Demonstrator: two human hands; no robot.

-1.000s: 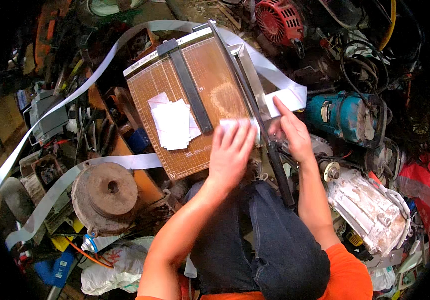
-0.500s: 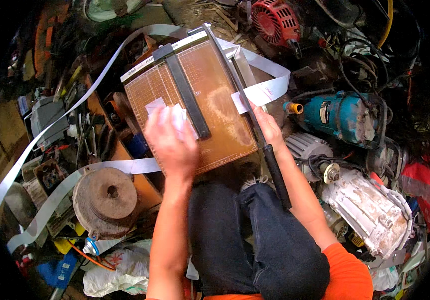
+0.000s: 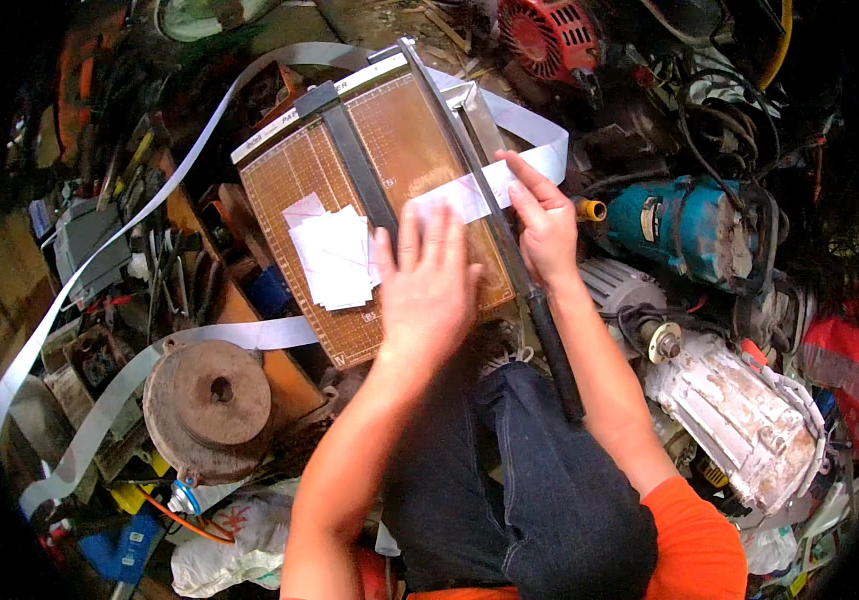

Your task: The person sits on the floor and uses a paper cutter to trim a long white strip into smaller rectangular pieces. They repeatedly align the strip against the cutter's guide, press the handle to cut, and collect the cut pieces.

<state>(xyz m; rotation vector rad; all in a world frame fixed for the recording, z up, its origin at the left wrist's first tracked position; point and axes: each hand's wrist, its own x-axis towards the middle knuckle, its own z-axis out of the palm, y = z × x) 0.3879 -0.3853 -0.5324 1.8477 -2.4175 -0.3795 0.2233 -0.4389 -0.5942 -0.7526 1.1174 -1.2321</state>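
A brown paper cutter (image 3: pixel 430 130) with a printed grid lies tilted in front of my lap. A long white paper strip (image 3: pixel 552 160) runs in from the right, passing beneath the cutter's blade arm (image 3: pixel 447 115). My left hand (image 3: pixel 425 280), slightly blurred, reaches across the board with fingers stretched and open, its fingertips on the strip's end. Just right of the blade, my right hand (image 3: pixel 547 228) holds the strip loosely among its fingers, the index finger stretched over it. A loose pile of cut white paper pieces (image 3: pixel 333 260) lies on the board, left of the dark bar (image 3: pixel 358 160).
A round rusty metal part (image 3: pixel 215 400) and hand tools crowd the left. At right are a teal pump (image 3: pixel 675 230), a whitish motor housing (image 3: pixel 740 425) and a red slotted cover (image 3: pixel 550 40). The blade's black handle (image 3: pixel 554 355) points toward my knee.
My left hand has moved right from the paper pile to the strip, uncovering the pile. The strip's end has come further left across the board, and my right hand's index finger now extends over it.
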